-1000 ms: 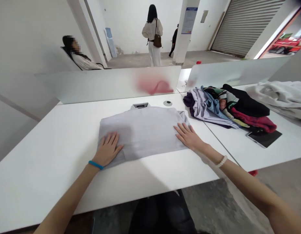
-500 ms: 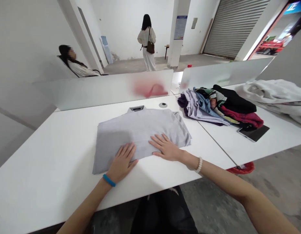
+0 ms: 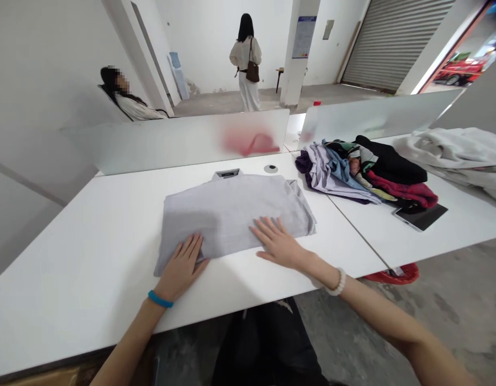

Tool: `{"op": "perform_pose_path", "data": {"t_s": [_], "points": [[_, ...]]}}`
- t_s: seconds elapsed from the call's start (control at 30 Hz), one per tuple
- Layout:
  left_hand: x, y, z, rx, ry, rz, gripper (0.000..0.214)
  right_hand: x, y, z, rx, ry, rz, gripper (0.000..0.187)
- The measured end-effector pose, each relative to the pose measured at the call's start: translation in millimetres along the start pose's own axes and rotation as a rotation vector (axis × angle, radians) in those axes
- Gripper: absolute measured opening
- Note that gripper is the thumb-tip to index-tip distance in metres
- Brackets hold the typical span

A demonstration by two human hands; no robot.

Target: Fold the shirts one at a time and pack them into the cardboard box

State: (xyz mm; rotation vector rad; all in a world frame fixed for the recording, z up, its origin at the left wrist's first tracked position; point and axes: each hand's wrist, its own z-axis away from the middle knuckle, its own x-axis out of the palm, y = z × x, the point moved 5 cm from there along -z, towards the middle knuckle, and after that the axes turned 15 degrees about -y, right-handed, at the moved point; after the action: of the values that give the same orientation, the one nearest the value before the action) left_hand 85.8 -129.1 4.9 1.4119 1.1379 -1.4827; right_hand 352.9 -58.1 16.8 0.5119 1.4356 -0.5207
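Note:
A light grey folded garment (image 3: 231, 206) lies flat on the white table (image 3: 90, 246) in front of me; its exact kind cannot be made out. My left hand (image 3: 181, 271), with a blue band at the wrist, rests flat on its near left edge, fingers stretched out. On the near right part of the cloth lies my right hand (image 3: 280, 244), fingers spread and palm down, a white beaded bracelet at its wrist. Neither hand grips the cloth. Loose folds show at the garment's right end.
Right of the garment lies a pile of mixed clothes (image 3: 352, 169) beside a tablet (image 3: 422, 216). White cloth (image 3: 460, 153) is heaped farther right. Frosted dividers (image 3: 163, 142) line the table's back. Two people are beyond it, one seated, one standing. A red bin (image 3: 408, 274) sits below the edge.
My left hand has slid left along the garment's near edge. My right hand has shifted slightly to the right on the cloth. The view has tilted a little.

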Motion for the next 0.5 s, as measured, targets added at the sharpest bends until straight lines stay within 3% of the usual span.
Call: {"op": "perform_pose_path", "data": {"t_s": [0.13, 0.23, 0.37, 0.5], "points": [[-3.5, -3, -5, 0.054, 0.022, -0.010, 0.055, -13, -62, -36, -0.145, 0.024, -0.006, 0.063], [-6.2, -11, -5, 0.097, 0.012, -0.016, 0.053, -15, -92, -66, -0.208, 0.047, -0.018, 0.064], [-14.6, -23, 0, 0.086, 0.031, 0.000, 0.053, -15, -96, -91, -0.174, 0.082, -0.036, 0.054], [-18.4, -20, 4, 0.064, 0.056, 0.000, 0.053, -18, -84, -96, -0.114, 0.070, -0.032, 0.046]]}}
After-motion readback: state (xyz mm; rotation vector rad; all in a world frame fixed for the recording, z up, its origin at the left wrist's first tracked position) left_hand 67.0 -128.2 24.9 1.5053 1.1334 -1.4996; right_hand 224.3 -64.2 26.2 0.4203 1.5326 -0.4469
